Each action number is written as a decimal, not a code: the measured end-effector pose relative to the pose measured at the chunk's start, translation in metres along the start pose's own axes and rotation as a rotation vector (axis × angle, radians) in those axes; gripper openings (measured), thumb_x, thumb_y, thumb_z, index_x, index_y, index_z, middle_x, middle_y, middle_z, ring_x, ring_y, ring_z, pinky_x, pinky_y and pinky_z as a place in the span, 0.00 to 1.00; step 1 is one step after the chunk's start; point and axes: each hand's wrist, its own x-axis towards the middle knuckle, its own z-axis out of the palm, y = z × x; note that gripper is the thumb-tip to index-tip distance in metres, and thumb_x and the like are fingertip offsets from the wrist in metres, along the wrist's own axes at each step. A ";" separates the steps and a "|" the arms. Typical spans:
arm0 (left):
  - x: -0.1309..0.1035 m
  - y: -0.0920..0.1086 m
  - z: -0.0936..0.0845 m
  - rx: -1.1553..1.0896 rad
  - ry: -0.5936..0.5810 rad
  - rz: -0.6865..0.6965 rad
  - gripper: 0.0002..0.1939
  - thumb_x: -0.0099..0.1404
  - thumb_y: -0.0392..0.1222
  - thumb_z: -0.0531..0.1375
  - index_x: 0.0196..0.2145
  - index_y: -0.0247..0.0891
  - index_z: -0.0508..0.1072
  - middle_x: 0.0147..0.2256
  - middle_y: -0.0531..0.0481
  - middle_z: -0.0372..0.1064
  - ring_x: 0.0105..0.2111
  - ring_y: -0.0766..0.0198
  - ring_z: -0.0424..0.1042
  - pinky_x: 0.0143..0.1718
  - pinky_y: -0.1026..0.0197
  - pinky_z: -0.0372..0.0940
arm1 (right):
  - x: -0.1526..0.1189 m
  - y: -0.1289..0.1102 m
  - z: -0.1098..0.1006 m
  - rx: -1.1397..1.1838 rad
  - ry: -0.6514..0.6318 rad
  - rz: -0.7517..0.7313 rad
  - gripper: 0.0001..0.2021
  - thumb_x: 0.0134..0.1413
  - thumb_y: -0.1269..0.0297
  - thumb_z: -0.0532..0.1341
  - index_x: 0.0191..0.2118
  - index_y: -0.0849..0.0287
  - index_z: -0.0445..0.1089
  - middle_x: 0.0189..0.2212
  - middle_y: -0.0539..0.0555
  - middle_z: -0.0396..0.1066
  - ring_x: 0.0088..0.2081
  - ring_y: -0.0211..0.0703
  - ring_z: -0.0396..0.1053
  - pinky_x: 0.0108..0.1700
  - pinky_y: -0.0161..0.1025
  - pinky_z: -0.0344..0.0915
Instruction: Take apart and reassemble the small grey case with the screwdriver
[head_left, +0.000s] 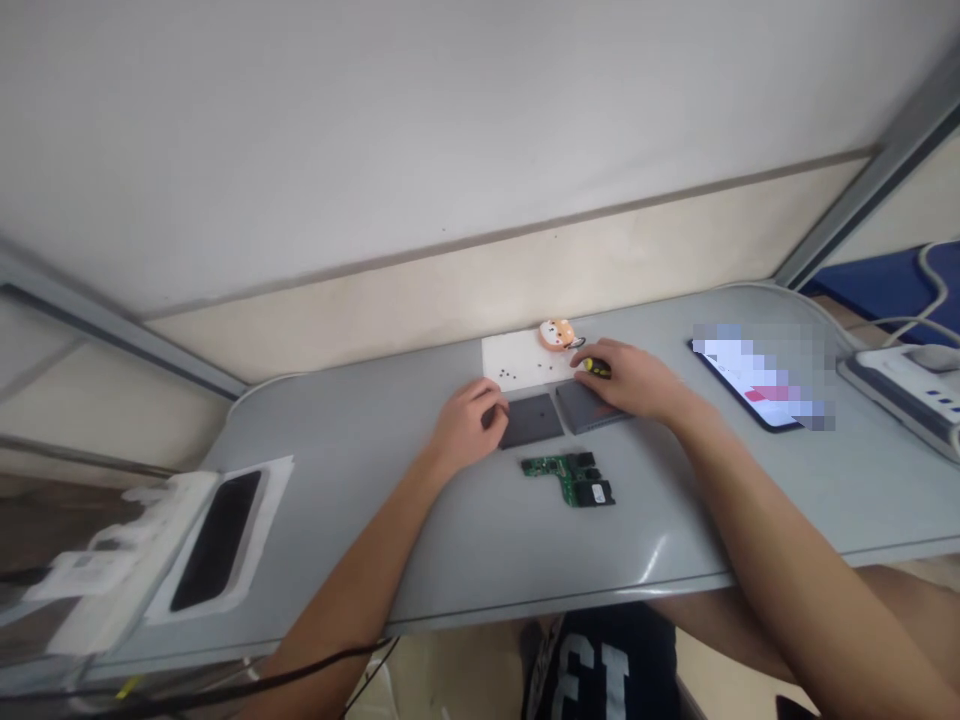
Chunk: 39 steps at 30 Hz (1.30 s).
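My left hand [469, 425] is closed, its curled fingers and thumb at the left edge of a flat dark grey panel [534, 420], which lies on the table. My right hand [626, 378] is closed around a short yellow-and-black screwdriver [597, 367], above a second dark casing piece [581, 408]. That hand partly covers the casing piece, and the screwdriver's tip cannot be made out. Nearer to me lies a green circuit board [562, 475] with black parts. Several tiny screws [507, 375] rest on a white sheet [517, 355] behind the panels.
An orange-and-white animal-faced case [556, 334] sits at the sheet's back edge. To the right are a phone with a lit screen [750, 385] and a white power strip [911, 395]. On the left, a dark phone [217, 540] lies on white paper. The wall bounds the grey table [360, 450] behind.
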 end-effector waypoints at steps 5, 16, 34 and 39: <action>0.000 -0.003 0.002 -0.060 0.009 -0.063 0.10 0.70 0.33 0.54 0.37 0.41 0.75 0.40 0.48 0.74 0.39 0.61 0.74 0.44 0.58 0.68 | -0.001 -0.007 0.009 -0.102 0.085 0.061 0.12 0.68 0.58 0.57 0.47 0.52 0.77 0.47 0.57 0.77 0.38 0.51 0.75 0.35 0.43 0.59; -0.006 -0.004 0.003 -0.043 0.117 -0.195 0.13 0.75 0.39 0.51 0.46 0.42 0.75 0.43 0.48 0.74 0.39 0.62 0.73 0.45 0.59 0.67 | -0.014 -0.009 0.021 -0.061 0.302 -0.022 0.14 0.71 0.56 0.54 0.47 0.53 0.77 0.44 0.58 0.75 0.37 0.50 0.73 0.36 0.43 0.60; -0.006 -0.010 0.002 0.083 0.104 -0.381 0.12 0.72 0.40 0.54 0.50 0.42 0.72 0.26 0.54 0.70 0.26 0.61 0.70 0.31 0.61 0.57 | -0.034 -0.001 0.032 -0.038 0.344 -0.107 0.10 0.65 0.56 0.61 0.42 0.55 0.75 0.42 0.59 0.74 0.45 0.54 0.68 0.50 0.50 0.61; -0.010 -0.011 -0.006 0.048 0.082 -0.379 0.13 0.75 0.47 0.49 0.42 0.42 0.72 0.26 0.53 0.70 0.27 0.62 0.69 0.31 0.62 0.57 | -0.031 0.002 0.034 0.027 0.374 -0.128 0.06 0.63 0.60 0.63 0.39 0.54 0.75 0.38 0.57 0.74 0.41 0.52 0.68 0.47 0.49 0.61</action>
